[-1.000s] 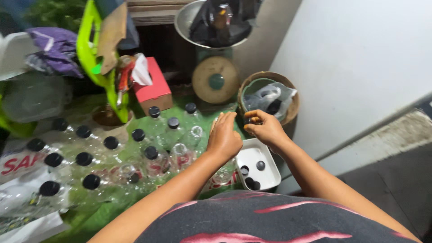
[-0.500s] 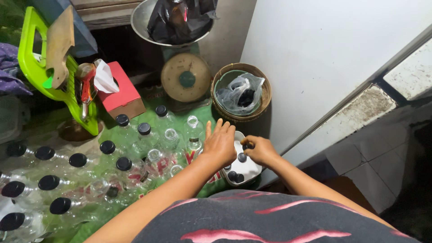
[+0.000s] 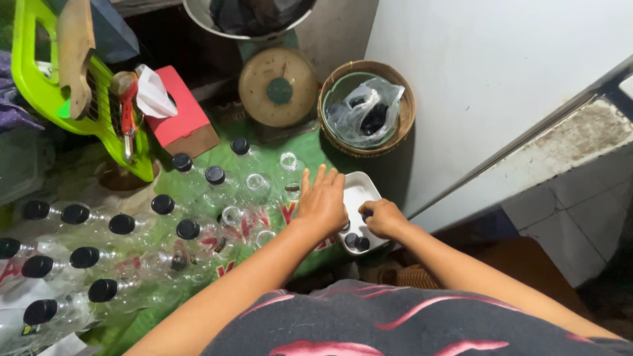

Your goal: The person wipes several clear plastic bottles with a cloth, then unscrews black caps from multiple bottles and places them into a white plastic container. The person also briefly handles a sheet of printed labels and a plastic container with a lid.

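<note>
head view, looking straight down: the left hand [image 3: 322,201] lies flat, fingers spread, over the rim of a small white tray [image 3: 361,192] and holds nothing. the right hand [image 3: 382,217] is bunched inside that tray, fingertips pinched on a black cap [image 3: 364,215] — two more caps [image 3: 357,241] sit at the tray's near end. the tray rests on the green mat [image 3: 155,310], just right of the bottles [image 3: 254,188].

such a cap looks light, stiff and a bit slick, so i'd take it by its sides with the fingertips. the clear bottles seem thin and easy to tip — some are capped black, several open.

a red tissue box [image 3: 177,115] stands at the back left, beside a lime plastic stool [image 3: 39,92]. a round scale dial [image 3: 278,87] sits behind the bottles, and next to it a woven basket [image 3: 401,118] holds a clear bag.
</note>
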